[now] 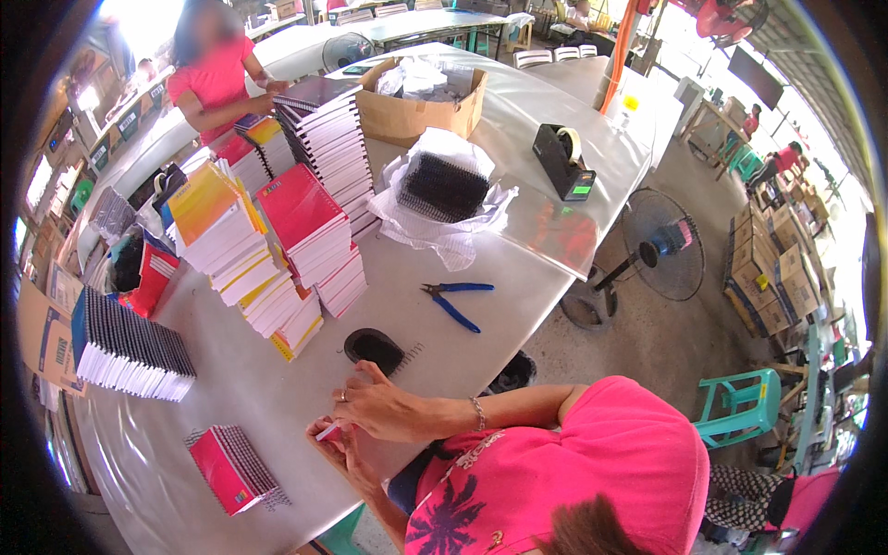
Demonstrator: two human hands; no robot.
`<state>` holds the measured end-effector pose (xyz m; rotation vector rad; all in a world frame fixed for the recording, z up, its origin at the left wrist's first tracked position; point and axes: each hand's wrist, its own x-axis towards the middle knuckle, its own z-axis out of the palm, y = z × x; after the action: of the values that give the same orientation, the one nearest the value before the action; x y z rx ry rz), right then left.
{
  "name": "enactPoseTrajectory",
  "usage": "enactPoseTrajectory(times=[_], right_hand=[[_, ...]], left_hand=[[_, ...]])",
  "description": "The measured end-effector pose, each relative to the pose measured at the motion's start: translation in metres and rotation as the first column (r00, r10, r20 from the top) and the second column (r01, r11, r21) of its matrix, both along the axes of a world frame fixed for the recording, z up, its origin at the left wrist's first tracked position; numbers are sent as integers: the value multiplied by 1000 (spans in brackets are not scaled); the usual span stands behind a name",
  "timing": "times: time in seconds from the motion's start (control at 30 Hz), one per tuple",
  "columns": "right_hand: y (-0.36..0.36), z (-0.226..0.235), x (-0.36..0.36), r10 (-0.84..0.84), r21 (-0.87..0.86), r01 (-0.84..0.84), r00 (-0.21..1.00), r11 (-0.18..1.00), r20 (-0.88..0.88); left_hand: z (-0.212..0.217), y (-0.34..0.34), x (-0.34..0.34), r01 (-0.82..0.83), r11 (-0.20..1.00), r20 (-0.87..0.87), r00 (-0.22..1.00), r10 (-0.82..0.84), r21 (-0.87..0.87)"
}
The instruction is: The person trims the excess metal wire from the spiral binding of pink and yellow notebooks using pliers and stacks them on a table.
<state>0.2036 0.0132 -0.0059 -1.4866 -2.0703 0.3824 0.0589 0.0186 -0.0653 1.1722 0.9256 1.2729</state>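
My left hand (344, 455) is closed around a small pad (326, 432) with a reddish cover and white page edges, mostly hidden by the fingers. Over it bends my right hand (384, 407), its fingers closed at the pad; whether they also grip a coil cannot be made out. Just beyond the hands lies a black oval holder (370, 347) with a loose wire coil (412, 356) beside it. Farther off rest blue-handled pliers (458, 301), their jaws apart. Red spiral notebooks (227, 470) form a low stack to the left of my hands.
Stacks of red pads (301, 208) and yellow pads (208, 208) stand ahead, beside tall dark spiral notebooks (333, 125). Black coils (444, 188) lie on white wrapping. Behind are a cardboard box (416, 120) and tape dispenser (562, 162). A person (213, 83) stands across the table.
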Motion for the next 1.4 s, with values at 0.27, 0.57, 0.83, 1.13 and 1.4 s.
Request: enactPoseTrajectory(times=[0.27,0.57,0.83,1.13,1.4], right_hand=[[-11,19,8,-25,39,27,998,999,-61],[-21,45,11,76,-219,-50,991,974,110],[-20,21,5,64,-21,-60,944,998,325],[-21,16,-12,18,41,-36,930,999,368],[-8,4,-13,28,10,-35,909,999,415]], left_hand=[[7,-2,4,-61,997,-59,996,63,44],[1,-4,4,-31,999,7,999,31,40],[1,-4,11,-2,999,37,999,0,44],[-9,-4,1,24,1000,206,978,-23,-6],[-39,5,-6,29,995,111,993,-39,96]])
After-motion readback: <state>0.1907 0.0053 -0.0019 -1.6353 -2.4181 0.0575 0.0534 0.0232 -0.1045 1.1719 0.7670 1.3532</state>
